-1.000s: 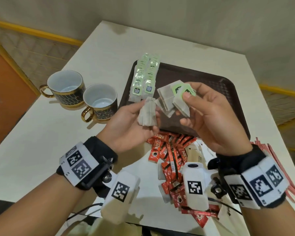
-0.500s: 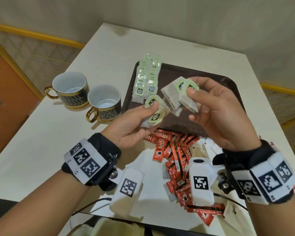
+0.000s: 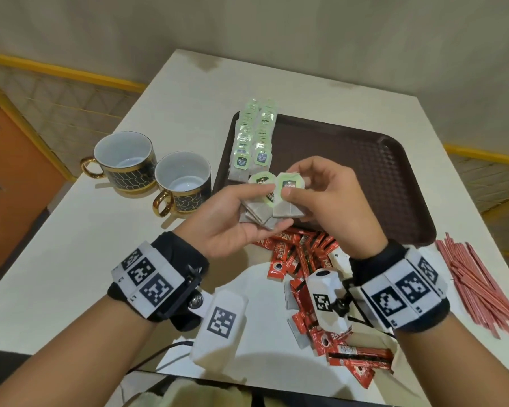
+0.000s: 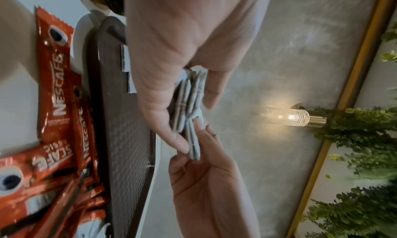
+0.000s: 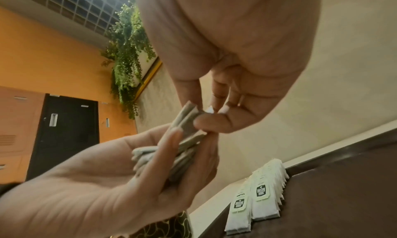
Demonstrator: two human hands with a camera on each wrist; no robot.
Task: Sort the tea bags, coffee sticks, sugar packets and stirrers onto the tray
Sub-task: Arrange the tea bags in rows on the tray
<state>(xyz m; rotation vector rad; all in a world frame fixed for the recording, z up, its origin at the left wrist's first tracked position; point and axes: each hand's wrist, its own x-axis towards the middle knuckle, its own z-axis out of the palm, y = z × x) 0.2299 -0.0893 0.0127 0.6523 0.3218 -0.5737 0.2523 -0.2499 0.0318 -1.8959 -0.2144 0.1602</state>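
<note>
You were in the tea-bag step. Your left hand (image 3: 232, 218) held a small fan of tea bags (image 3: 260, 208) just above the tray's (image 3: 365, 171) near edge, thumb on top and fingers curled beneath — a grip clamped on the stack. Your right hand (image 3: 329, 201) pinched the top bag (image 3: 288, 198) between thumb and fingertips, its grip closed on that one bag, which still touched the fan. Two rows of tea bags (image 3: 253, 142) already lay along the tray's left side. The coffee sticks (image 3: 309, 274) sat in a heap on the tabletop (image 3: 71, 245) just in front of the tray; the stirrers (image 3: 479, 289) lay off its near right corner. I could not make out the sugar packets for sure.

By my reading, the next move called for peeling that single bag free without dragging its neighbours, then laying it at the near end of a row, label up — gently, since the bags are light and slide.
</note>
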